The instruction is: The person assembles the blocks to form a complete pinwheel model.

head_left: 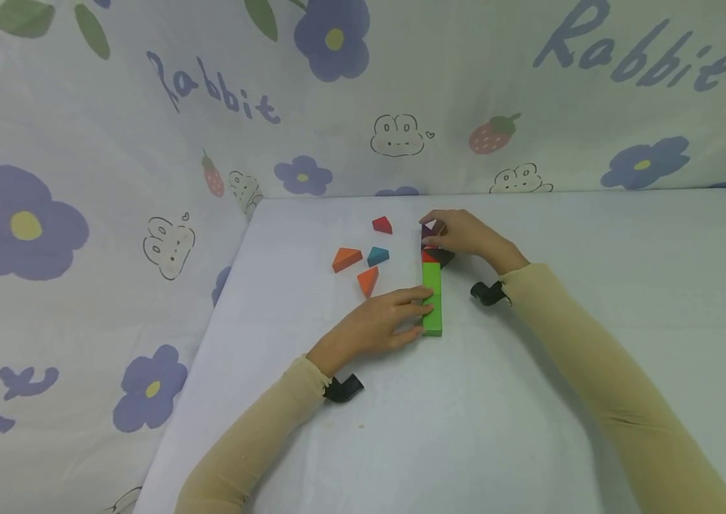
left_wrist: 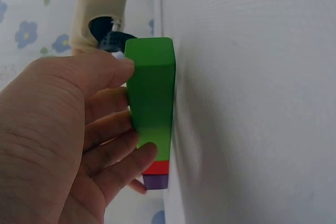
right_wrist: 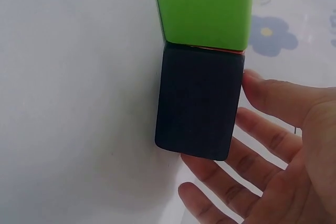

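Two bright green blocks (head_left: 432, 298) lie end to end in a line. A red block (head_left: 430, 256) sits at their far end, and a dark, nearly black block (right_wrist: 200, 102) juts out on the right. Beyond them is a purple block (head_left: 425, 232), partly covered by my right hand (head_left: 462, 232), whose thumb and index finger pinch it. My left hand (head_left: 380, 323) rests its fairly straight fingertips against the left side and top of the green blocks. In the left wrist view, the thumb touches the near green block (left_wrist: 150, 93).
Left of the row lie loose blocks: a red one (head_left: 383, 225), a blue one (head_left: 378, 256), an orange one (head_left: 346, 259) and another orange one (head_left: 368, 281). All are on a white-covered table (head_left: 465, 428). Behind hangs a patterned curtain (head_left: 452, 86).
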A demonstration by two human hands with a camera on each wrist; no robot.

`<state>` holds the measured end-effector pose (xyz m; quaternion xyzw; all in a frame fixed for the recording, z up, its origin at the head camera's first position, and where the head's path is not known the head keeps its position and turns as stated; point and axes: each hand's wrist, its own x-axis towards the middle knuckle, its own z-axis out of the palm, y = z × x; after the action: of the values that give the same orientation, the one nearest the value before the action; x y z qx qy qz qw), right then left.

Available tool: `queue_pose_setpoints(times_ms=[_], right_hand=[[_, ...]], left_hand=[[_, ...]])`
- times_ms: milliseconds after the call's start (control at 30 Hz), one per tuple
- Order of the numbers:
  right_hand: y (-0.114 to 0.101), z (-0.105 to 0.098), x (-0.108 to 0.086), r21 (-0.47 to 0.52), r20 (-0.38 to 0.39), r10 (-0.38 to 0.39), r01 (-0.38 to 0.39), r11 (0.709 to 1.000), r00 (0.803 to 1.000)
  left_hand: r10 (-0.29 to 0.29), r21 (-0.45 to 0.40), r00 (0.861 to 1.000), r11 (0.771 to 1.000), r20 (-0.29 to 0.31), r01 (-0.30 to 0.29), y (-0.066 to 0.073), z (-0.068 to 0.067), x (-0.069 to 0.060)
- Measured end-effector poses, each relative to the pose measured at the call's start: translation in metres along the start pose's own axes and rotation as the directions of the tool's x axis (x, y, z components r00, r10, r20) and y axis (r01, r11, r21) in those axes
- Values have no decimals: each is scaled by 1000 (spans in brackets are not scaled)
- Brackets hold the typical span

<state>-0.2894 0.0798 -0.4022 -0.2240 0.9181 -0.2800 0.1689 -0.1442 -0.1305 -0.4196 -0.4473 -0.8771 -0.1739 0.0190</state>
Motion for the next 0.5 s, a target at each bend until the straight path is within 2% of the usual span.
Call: queue_pose_setpoints(times_ms=[500], right_hand=[[-1, 2, -4, 0, -6, -17, 17, 1000, 1000]], left_hand=[[-31, -10, 999, 999, 20, 31, 1, 0, 0]])
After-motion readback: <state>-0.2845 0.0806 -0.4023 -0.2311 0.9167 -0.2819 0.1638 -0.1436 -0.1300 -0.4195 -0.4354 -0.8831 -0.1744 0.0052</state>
